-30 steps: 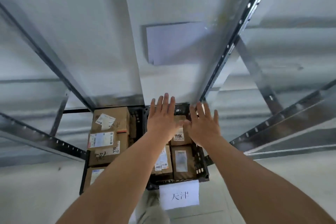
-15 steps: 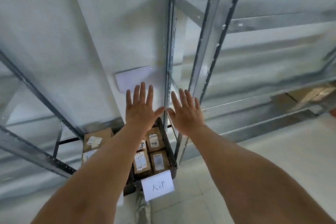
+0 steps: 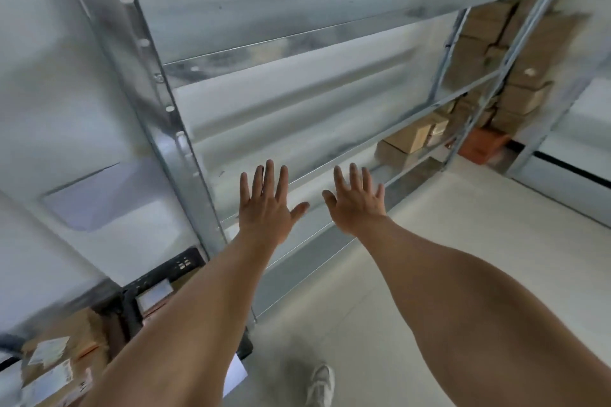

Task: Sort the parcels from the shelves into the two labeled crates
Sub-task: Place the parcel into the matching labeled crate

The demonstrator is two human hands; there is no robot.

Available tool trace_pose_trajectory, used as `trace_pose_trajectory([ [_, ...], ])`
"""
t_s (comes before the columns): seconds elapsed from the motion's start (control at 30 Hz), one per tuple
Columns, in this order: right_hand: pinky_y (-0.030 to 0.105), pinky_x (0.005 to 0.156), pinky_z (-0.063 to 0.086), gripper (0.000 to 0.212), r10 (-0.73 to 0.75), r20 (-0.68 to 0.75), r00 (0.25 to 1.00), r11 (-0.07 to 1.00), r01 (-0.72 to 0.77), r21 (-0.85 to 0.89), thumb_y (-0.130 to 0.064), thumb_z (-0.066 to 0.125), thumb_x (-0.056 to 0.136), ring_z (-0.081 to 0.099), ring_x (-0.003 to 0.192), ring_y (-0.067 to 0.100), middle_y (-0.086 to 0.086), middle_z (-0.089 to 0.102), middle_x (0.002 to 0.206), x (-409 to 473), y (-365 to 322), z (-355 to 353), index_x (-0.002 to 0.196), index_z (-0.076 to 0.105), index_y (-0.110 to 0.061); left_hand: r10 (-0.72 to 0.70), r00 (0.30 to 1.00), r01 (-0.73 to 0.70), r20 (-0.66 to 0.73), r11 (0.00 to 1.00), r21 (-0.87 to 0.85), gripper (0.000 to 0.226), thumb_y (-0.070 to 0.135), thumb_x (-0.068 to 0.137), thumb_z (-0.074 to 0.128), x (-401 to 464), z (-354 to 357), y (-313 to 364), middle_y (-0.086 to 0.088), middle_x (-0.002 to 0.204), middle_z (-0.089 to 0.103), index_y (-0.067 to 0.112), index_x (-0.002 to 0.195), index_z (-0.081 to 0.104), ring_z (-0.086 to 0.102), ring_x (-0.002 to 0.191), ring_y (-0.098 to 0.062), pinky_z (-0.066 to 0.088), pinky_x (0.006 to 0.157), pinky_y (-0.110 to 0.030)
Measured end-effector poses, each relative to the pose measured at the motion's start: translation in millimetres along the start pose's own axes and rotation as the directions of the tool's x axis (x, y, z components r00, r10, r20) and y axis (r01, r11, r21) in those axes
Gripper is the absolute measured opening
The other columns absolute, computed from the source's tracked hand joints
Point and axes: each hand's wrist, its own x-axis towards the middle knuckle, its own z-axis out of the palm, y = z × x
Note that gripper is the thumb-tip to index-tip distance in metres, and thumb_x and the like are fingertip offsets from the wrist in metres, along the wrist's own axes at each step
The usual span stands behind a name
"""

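Since the earlier frames the view has been swung to the right: the black crate [image 3: 155, 281], which was framed centrally under the hands, is now pushed to the lower left corner, and the white label [image 3: 236, 377] on its front is mostly hidden behind the left forearm. Parcels already dropped in the crate [image 3: 153, 296] can be made out, and more boxes [image 3: 62, 360] lie beside it at the far left edge. Both arms have been carried along with the turn.

The left hand [image 3: 266, 205] is held flat with fingers spread and nothing in it; the right hand [image 3: 358, 203] is likewise spread wide and empty. Neither is touching the metal shelving [image 3: 297, 38] in front of them.

At the right, brown parcels [image 3: 415, 135] are now brought into view, stacked on the lower shelf levels, with further blurred cartons [image 3: 525, 76] piled above and behind. They are well apart from both hands. A shoe [image 3: 319, 385] is seen on the pale floor [image 3: 479, 258] below.

It is judged that a drop into the crate has been completed and that the next parcel is being sought; the remaining stock suggests the sorting is far from finished. Only one crate is visible here.
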Motion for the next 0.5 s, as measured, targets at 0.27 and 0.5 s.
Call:
trace_pose_trajectory([
  [0.27,0.057,0.122,0.002,0.066,0.227,0.033,0.973,0.973,-0.228,0.042,-0.056,0.017,0.104,-0.012,0.154,0.029,0.004,-0.01,0.168,110.2,136.6,-30.9,0.16,-0.005,-0.029,0.204,0.978,-0.203,0.034,0.979,-0.03,0.085,0.072,0.096,0.016,158.6,15.3,125.8,-0.011,0.168,-0.011,0.019,0.16,-0.007,-0.002,0.155,-0.026,-0.007,0.123,-0.053],
  [0.5,0.057,0.122,0.001,0.066,0.337,0.026,0.941,0.937,-0.338,0.087,-0.055,0.018,0.104,-0.013,0.154,0.029,0.005,-0.012,0.168,185.3,264.8,-66.9,0.16,-0.005,-0.029,0.353,0.934,-0.349,0.052,0.934,-0.076,0.084,0.07,0.097,0.015,272.6,11.5,257.4,-0.012,0.168,-0.009,0.019,0.16,-0.007,-0.001,0.155,-0.027,-0.006,0.122,-0.053],
])
